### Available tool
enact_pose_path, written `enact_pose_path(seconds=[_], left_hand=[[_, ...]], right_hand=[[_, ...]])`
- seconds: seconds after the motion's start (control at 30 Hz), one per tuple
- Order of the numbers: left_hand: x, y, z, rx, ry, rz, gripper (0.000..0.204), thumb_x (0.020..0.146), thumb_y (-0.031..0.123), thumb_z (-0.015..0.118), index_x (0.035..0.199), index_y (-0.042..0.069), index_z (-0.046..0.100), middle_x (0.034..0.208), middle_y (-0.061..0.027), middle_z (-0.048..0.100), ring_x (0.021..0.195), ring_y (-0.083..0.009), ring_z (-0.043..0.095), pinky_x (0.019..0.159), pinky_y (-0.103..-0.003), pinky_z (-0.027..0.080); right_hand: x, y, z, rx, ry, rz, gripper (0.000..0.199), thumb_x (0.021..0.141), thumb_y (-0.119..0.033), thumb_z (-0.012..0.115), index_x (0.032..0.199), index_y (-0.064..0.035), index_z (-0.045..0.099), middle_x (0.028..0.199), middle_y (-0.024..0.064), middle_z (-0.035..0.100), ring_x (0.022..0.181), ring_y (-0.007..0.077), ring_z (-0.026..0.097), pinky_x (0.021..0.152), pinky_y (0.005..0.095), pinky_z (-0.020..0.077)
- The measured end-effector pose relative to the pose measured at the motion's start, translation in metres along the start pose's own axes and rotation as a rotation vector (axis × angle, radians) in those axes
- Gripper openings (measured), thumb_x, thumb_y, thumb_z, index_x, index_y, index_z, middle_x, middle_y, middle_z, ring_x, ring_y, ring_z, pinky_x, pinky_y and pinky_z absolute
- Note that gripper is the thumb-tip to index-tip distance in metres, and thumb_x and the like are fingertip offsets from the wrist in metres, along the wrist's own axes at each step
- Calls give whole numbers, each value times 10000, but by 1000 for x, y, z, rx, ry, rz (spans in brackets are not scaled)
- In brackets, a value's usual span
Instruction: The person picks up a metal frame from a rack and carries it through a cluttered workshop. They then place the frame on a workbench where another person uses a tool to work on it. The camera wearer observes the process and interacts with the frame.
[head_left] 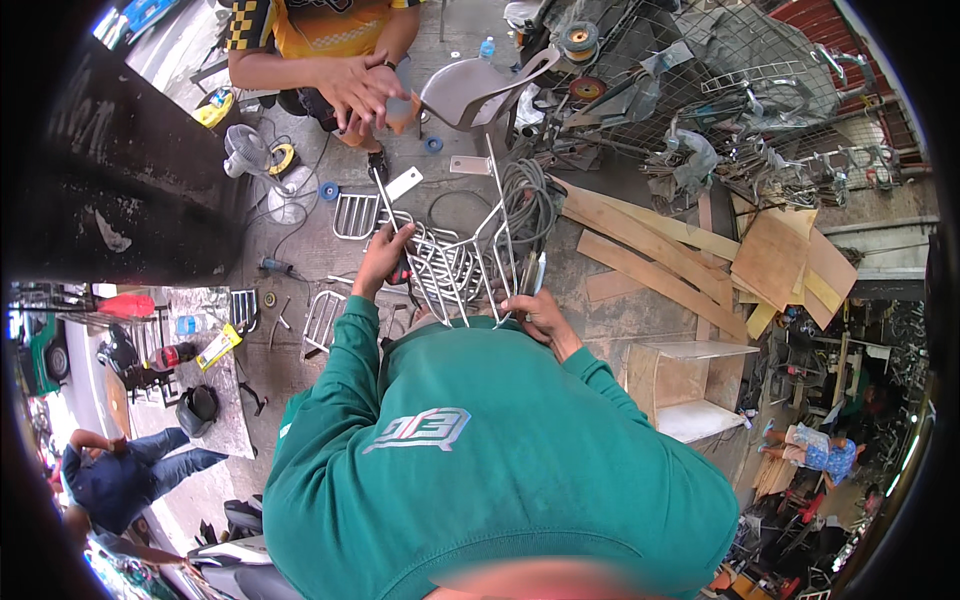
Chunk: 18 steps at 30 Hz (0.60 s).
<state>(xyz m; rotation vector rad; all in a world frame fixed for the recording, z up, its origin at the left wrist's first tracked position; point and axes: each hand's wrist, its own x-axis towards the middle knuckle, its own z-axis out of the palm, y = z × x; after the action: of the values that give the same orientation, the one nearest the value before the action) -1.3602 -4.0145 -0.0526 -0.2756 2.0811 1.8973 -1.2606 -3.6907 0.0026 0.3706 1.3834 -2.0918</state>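
We look down on a grey concrete floor (600, 325), most of its near part covered by our own green long-sleeved shirt (540, 430). To the left a broad dark post (130, 170) blocks part of the view. Across from us is a person in a yellow shirt (335, 30), both hands brought together in front and well apart from what we hold. On the right, flat wooden boards (640, 260) lie overlapping at various angles, and nearer us there is an open-fronted box (690, 400). A grey plastic chair (465, 90) is beyond our hands. In the middle, just in front of our waist, is our silver metal rack (478, 242), its two long rods pointing away from us and its rounded bars toward us. More silver wire pieces (432, 262) show through and behind it, so we cannot tell every bar apart. Coiled grey cable (530, 195) lies near its right side, and a pale fan (247, 150) stands farther left. Our left hand (382, 258) is closed around the rack's left side; our right hand (538, 315) grasps its near right corner, thumb along the metal. Smallest of all, a blue bottle (487, 48) is behind the chair and a blue ring (433, 144) lies in front of it
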Motion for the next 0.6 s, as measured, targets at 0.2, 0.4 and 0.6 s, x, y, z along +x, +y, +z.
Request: enact_pose_path(seconds=[0.2, 0.4, 0.6], left_hand=[[-11, -5, 12, 41, 54, 28, 480, 958, 420, 685, 1075, -40, 612, 835, -58, 633, 751, -115, 541, 685, -302, 467], [-12, -16, 26, -37, 7, 95, 614, 884, 352, 784, 1208, -116, 553, 1007, -138, 678, 926, -181, 622, 848, -321, 499], [-4, -27, 40, -41, -108, 40, 725, 862, 348, 801, 1331, -117, 504, 1205, -187, 669, 1098, -233, 623, 1007, -358, 465]], right_hand=[[19, 19, -37, -91, -43, 75, 319, 832, 17, 653, 1150, 31, 666, 975, 126, 732, 819, 194, 702, 743, 327, 564], [20, 11, -54, 85, -143, 29, 370, 820, -4, 677, 1189, 22, 665, 1002, 116, 738, 816, 164, 692, 694, 295, 548], [4, 7, -58, 143, -166, 40, 300, 814, -6, 700, 1113, 7, 682, 933, 89, 725, 836, 173, 688, 772, 320, 541]])
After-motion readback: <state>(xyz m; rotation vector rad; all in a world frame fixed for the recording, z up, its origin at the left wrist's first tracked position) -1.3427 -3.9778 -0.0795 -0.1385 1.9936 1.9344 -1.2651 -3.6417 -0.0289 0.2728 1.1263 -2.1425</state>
